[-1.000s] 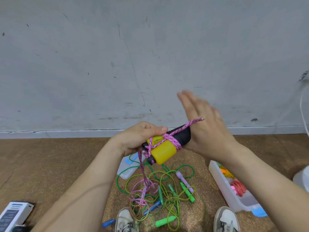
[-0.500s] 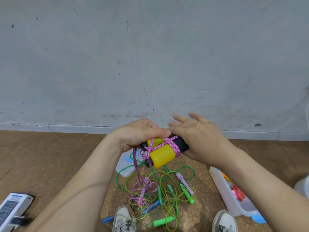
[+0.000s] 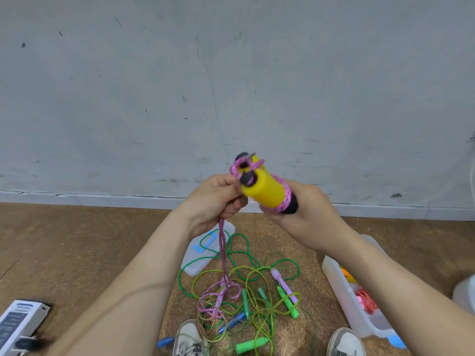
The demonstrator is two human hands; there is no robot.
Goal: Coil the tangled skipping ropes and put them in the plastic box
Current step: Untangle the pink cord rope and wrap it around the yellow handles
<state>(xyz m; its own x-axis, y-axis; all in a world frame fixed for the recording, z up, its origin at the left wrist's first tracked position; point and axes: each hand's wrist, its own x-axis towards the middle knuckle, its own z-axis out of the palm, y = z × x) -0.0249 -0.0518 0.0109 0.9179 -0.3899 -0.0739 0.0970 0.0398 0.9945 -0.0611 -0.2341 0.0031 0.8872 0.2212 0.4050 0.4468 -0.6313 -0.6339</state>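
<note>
**Inspector:** State of the fingers?

**Assistant:** Left hand (image 3: 213, 201): fingers (image 3: 231, 204) curled round a strand of the pink rope (image 3: 223, 253), just beside the upper end of the yellow handles (image 3: 264, 192). Right hand (image 3: 303, 217): fingers closed under the handles' lower black end, holding the pair.

**Inspector:** Long axis of the handles?

**Assistant:** Tilted, with the top toward 10 o'clock and the held end toward 4 o'clock. Pink turns cross the top and ring the lower part.

**Inspector:** And the loose rope?

**Assistant:** It drops from the left fingers toward 6 o'clock and ends in the tangle (image 3: 259, 286) of green ropes on the floor (image 3: 77, 253), between the shoes. Some pink loops lie in that heap.

**Inspector:** Where is the plastic box (image 3: 344, 296)?

**Assistant:** On the floor at about 5 o'clock from the right hand, and well apart from the left.

**Inspector:** Finding?

**Assistant:** Winding appears unfinished. The left hand is nearer the slack and should feed it. The right hand is nearer the box and would make the deposit. Risk: the pink loops may drag green rope up with them.
</note>
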